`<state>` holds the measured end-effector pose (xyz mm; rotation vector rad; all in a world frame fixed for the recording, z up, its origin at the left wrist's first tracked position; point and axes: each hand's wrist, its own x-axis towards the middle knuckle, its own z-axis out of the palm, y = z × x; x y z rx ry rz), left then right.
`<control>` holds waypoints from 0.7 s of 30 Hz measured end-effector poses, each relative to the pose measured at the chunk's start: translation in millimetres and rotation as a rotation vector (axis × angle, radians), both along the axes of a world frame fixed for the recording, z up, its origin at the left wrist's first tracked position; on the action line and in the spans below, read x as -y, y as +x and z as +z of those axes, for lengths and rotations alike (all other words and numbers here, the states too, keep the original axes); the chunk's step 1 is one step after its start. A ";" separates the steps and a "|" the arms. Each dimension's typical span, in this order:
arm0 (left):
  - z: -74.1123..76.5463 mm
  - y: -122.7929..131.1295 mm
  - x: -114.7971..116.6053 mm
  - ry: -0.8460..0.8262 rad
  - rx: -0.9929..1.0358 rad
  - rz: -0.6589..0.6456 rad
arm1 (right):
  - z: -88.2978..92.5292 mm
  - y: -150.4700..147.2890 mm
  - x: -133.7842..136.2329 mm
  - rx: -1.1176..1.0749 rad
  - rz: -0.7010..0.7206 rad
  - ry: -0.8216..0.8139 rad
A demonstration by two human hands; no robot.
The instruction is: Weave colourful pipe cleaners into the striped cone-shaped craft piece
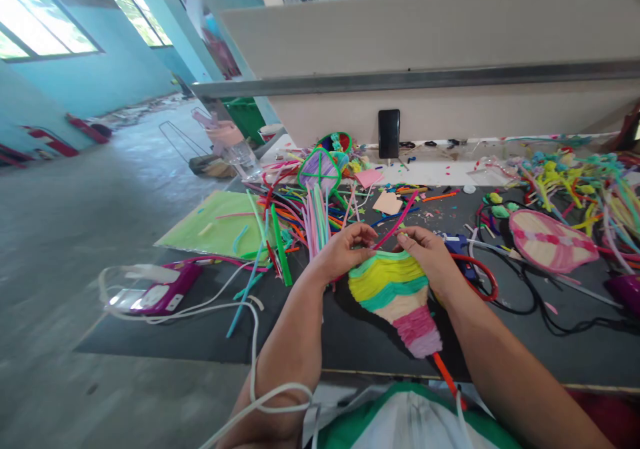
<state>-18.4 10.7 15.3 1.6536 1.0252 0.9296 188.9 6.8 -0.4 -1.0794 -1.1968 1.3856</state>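
Observation:
A striped pipe-cleaner piece (393, 288), wide at the top and narrowing downward, lies tilted between my forearms. Its bands are mint, yellow, teal, cream, pink and lilac. From its narrow end sticks an orange-red stem (447, 374). My left hand (347, 254) is closed at its upper left edge, fingers curled. At the upper right edge my right hand (424, 252) pinches with thumb and fingers. A magenta pipe cleaner (399, 219) slants up between both hands; its lower end is hidden near the fingers, so which hand grips it I cannot tell.
Bundled pipe cleaners (316, 219) and a green-framed purple piece (320, 171) lie behind my left hand. A pink-edged oval piece (553, 241), a blue glue gun (456, 246) and black cables are at right. A purple device (160, 290) with a white cord sits left. A phone (389, 134) leans upright behind.

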 end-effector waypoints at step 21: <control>11.8 3.9 7.3 -0.152 -0.089 -0.145 | 2.4 7.0 2.4 -0.102 0.107 0.192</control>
